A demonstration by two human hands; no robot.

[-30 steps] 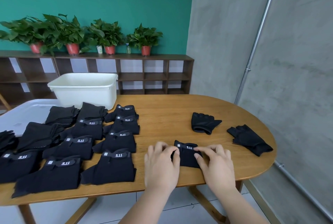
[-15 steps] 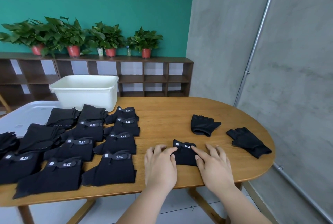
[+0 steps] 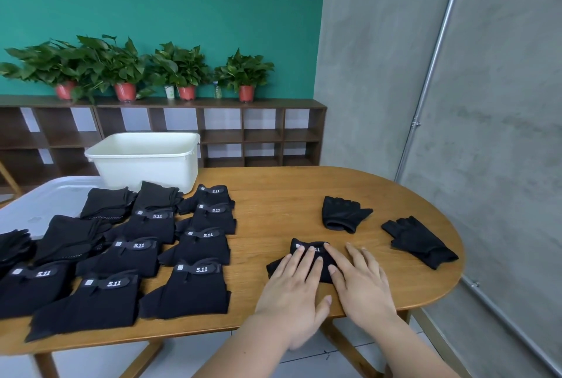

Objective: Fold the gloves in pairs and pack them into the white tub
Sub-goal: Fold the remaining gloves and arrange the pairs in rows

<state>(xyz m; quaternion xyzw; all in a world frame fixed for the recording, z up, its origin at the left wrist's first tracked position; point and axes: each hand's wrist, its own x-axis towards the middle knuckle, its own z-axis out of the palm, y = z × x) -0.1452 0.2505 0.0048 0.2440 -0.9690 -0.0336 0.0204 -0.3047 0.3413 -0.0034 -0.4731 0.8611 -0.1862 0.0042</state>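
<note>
My left hand (image 3: 292,289) and right hand (image 3: 362,283), fingers flat and spread, press folded black fabric glove pair (image 3: 307,244) at near edge of wooden surface (image 3: 289,195), likely setting crease. White plastic tub (image 3: 146,161) at far left corner.

the left hand (image 3: 292,289) and right hand (image 3: 362,283) press flat, fingers straight, on a folded glove pair (image 3: 305,244) near the front edge of the wooden table (image 3: 273,195). beyond the right hand lies a loose glove (image 3: 342,214), and a second loose glove (image 3: 418,242) lies apart from it toward the table's right end. rows of folded pairs (image 3: 194,289) fill the left side, the white tub (image 3: 146,161) standing behind them.
</note>
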